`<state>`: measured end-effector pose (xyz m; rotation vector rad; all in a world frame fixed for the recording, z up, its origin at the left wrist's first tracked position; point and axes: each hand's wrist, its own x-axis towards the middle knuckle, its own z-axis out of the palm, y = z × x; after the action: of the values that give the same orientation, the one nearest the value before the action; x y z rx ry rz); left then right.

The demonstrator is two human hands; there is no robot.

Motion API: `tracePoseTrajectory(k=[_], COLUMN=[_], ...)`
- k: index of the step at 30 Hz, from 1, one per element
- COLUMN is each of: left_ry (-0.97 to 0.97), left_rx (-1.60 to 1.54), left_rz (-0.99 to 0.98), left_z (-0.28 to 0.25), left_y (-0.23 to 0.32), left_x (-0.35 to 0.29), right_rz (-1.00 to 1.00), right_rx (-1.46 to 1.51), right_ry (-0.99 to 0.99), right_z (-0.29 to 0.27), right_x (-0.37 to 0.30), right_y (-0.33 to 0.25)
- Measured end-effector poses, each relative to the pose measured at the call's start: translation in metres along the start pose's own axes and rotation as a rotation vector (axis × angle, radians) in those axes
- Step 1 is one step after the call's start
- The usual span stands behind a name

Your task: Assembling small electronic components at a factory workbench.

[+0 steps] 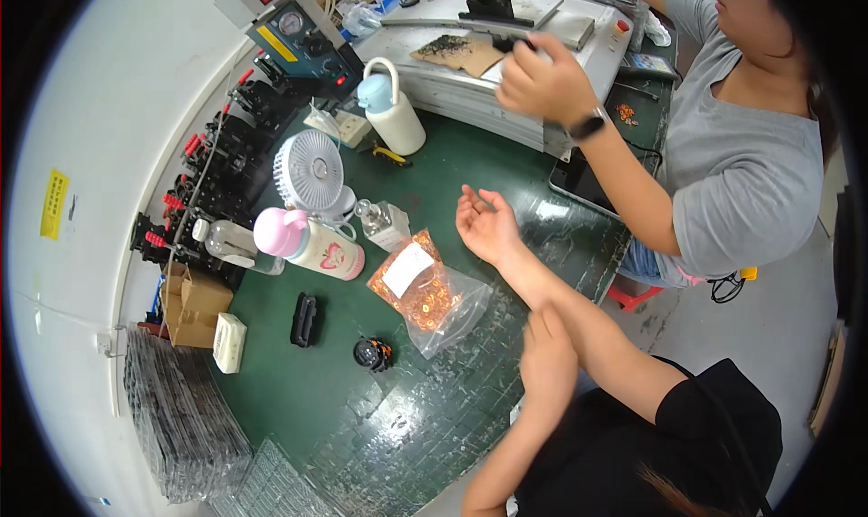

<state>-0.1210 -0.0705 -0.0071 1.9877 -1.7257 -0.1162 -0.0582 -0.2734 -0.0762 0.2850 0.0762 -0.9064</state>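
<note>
My right hand point(485, 226) lies palm up over the green table point(461, 160), its fingers loosely curled and holding nothing. My left hand point(548, 359) rests its fingertips on my right forearm, with nothing visible in it. A clear plastic bag point(434, 304) full of small copper-coloured ring-like parts, with a white label, lies just left of my right hand. Left of and below the bag sit a small black round holder point(372, 354) with orange bits at its rim and a black oblong case point(305, 320).
A pink-capped bottle point(312, 246), a white fan point(309, 170), a clear flask point(383, 224) and a cream jug point(395, 123) stand behind the bag. Pliers point(391, 156) lie by the jug. A co-worker's hand point(547, 81) is raised near a machine bed point(434, 87). Stacked trays point(172, 417) fill the lower left.
</note>
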Motion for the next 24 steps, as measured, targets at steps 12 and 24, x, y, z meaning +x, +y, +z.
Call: tracePoseTrajectory(k=[12,24], left_ry=[-0.098,0.111], left_rx=[-0.240,0.250], left_rz=[0.128,0.073], left_z=[-0.009,0.015], left_y=[0.015,0.004], left_x=[0.001,0.016], right_rz=[0.041,0.113], right_rx=[-0.146,-0.206], right_ry=[-0.008,-0.080], right_z=[-0.004,-0.009], right_x=[0.003,0.008], right_y=[0.004,0.001])
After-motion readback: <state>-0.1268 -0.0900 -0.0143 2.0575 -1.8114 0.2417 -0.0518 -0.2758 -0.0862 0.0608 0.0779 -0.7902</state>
